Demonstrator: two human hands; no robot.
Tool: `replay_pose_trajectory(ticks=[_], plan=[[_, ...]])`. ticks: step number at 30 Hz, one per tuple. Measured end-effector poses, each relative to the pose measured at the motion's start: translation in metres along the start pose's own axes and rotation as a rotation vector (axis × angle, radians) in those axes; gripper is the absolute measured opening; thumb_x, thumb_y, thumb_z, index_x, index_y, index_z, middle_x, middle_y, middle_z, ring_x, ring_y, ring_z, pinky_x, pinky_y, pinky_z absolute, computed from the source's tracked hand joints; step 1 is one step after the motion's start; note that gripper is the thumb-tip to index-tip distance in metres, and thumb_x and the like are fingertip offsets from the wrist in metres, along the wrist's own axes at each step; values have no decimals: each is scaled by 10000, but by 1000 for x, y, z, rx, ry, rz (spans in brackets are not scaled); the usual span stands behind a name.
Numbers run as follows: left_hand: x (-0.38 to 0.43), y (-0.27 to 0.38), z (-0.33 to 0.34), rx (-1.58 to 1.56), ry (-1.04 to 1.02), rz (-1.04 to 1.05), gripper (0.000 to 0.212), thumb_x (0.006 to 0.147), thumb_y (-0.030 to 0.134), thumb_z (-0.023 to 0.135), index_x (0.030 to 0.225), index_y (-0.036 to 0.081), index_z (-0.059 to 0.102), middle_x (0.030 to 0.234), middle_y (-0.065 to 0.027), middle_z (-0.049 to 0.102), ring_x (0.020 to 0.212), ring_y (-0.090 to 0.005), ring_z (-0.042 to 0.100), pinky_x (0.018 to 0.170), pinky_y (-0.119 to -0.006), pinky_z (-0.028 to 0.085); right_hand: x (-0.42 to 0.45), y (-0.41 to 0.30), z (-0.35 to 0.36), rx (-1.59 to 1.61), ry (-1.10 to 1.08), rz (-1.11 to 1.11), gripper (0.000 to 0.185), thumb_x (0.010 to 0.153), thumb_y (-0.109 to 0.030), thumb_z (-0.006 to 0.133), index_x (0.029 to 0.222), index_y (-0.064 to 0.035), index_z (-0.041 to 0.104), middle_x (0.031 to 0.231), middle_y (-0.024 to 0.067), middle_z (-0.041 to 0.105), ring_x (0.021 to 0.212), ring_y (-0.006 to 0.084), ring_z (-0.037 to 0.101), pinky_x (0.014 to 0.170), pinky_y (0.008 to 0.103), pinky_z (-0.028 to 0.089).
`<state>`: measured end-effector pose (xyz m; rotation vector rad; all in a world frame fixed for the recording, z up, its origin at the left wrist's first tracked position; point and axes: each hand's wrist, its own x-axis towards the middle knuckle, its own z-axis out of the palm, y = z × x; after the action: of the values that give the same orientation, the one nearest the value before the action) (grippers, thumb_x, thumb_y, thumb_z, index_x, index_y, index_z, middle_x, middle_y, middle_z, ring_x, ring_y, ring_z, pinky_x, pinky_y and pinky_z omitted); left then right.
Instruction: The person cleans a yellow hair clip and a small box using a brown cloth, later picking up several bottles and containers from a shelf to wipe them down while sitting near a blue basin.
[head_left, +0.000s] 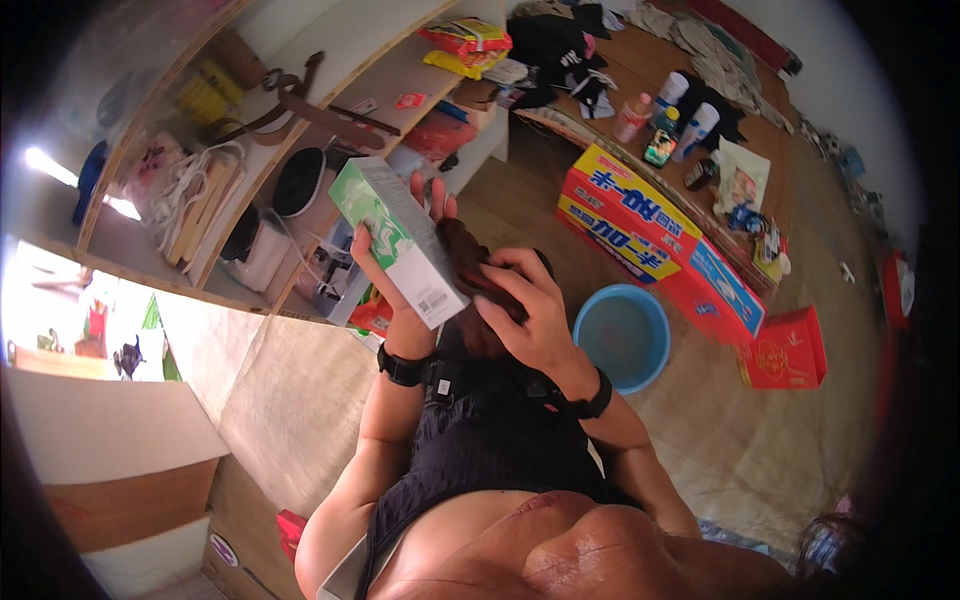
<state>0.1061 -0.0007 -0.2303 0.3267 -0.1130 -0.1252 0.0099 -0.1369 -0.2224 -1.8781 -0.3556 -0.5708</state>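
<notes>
A green and white cardboard box (397, 240) rests tilted in my left hand (394, 300), the thumb on its green face and the other fingertips showing past its far edge. My right hand (529, 307) pinches a dark brown cloth (476, 274) between thumb and fingers. The cloth lies bunched against the right side of the box and hangs down below it. Dark bands circle both wrists. Part of my left palm is hidden behind the box.
At the left stands a wooden shelf unit (259, 184) with belts, cords and packets. To the right are a blue basin (622, 337) holding liquid, a large red and yellow carton (652, 240) and a red paper bag (787, 351). Bottles and clothes lie on a wooden surface (622, 64) beyond.
</notes>
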Motion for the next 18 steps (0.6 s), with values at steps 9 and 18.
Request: replay_pose_trajectory(ticks=[9, 18], plan=[[7, 15, -13, 11, 204, 235, 639, 904, 599, 458, 1285, 88, 487, 1241, -96, 581, 1148, -257, 553, 1061, -464, 397, 0, 9, -5, 72, 213, 52, 260, 806, -41, 691, 1038, 59, 630, 1045, 150, 603, 928, 274, 615, 815, 319, 481], [-16, -10, 4, 21, 241, 113, 438, 933, 477, 544, 1083, 67, 569, 936, -47, 618, 842, -200, 603, 775, -317, 494, -1, 14, 35, -7, 355, -142, 332, 757, -52, 726, 1048, 13, 582, 1088, 186, 541, 948, 320, 567, 820, 366, 472]])
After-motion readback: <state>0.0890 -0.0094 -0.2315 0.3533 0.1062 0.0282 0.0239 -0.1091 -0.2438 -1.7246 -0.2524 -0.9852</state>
